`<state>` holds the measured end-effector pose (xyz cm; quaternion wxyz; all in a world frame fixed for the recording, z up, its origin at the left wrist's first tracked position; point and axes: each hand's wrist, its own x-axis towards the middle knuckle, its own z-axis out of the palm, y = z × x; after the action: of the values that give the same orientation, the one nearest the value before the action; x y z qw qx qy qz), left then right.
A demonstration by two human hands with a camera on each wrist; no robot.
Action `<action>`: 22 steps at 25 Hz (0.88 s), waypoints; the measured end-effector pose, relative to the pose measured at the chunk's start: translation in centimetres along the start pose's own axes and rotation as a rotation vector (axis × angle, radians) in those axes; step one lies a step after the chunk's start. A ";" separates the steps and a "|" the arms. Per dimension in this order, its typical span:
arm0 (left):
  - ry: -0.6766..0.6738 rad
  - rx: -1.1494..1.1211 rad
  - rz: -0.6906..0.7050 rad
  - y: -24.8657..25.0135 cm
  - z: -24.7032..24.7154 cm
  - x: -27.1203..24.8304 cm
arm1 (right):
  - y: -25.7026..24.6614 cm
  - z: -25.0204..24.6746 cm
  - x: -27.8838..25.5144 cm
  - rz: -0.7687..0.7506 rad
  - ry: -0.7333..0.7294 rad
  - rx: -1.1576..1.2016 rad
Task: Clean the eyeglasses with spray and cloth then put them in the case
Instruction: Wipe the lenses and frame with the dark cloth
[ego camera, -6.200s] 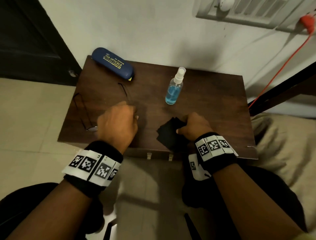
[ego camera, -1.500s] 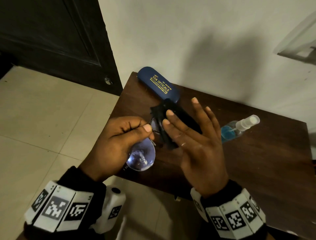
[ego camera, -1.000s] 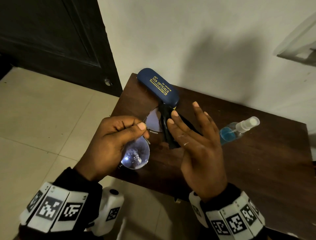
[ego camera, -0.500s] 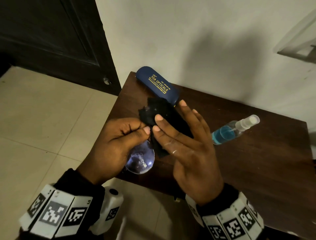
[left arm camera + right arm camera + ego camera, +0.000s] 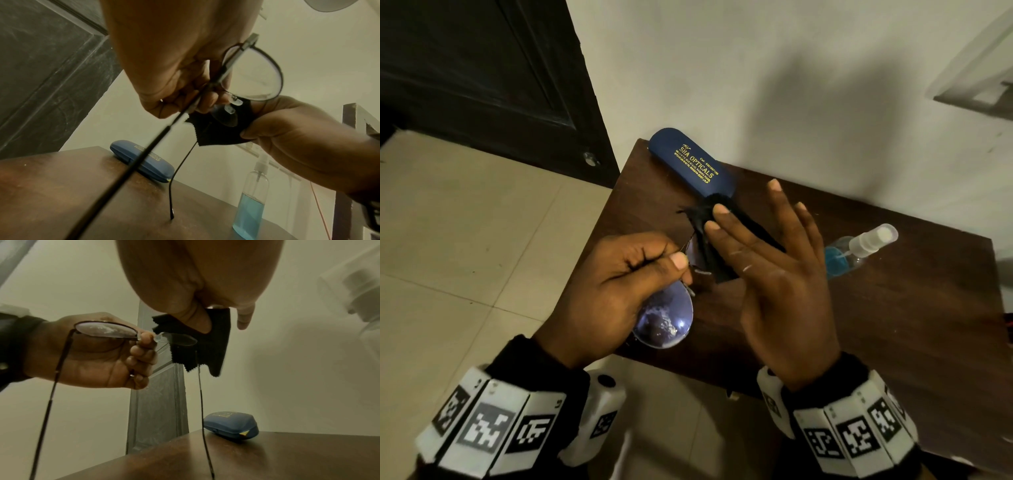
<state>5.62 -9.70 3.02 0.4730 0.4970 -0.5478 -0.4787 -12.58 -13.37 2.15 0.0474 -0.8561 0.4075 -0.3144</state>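
Observation:
My left hand point(image 5: 683, 270) pinches the thin black-framed eyeglasses point(image 5: 664, 322) at the bridge, above the table's near left corner. Their arms hang open toward the table. The near lens point(image 5: 252, 74) shows smears. My right hand point(image 5: 722, 233) pinches a black cloth point(image 5: 709, 236) around the far lens, thumb beneath and fingers nearly straight on top. The cloth point(image 5: 207, 344) hides most of that lens. The blue eyeglass case point(image 5: 691, 164) lies closed at the table's far left corner. The spray bottle point(image 5: 859, 250) of blue liquid stands upright, right of my hands.
The small dark wooden table point(image 5: 893, 325) stands against a pale wall. A dark door point(image 5: 482, 68) is at the left, with tiled floor point(image 5: 465, 240) below it. The case point(image 5: 230, 423) lies just beyond the hanging arms of the glasses.
Six seconds ago the glasses and cloth lay on the table; both are now lifted. Over the last second the right hand has rubbed the cloth back and forth, now away from the left thumb.

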 end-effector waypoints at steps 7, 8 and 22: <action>0.065 -0.069 0.009 -0.2 -0.3 0.0 | -1.2 0.8 -0.9 -0.128 -0.008 0.049; 0.058 -0.055 0.006 -0.3 -0.4 0.1 | -0.7 0.7 -0.8 -0.096 -0.007 0.036; 0.142 -0.097 -0.069 0.0 -0.7 0.2 | -1.1 1.1 -1.5 -0.050 0.054 0.092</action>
<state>6.30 -9.91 3.13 0.5173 0.5250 -0.4715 -0.4843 -11.90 -11.81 0.87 0.0678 -0.8541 0.3723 -0.3568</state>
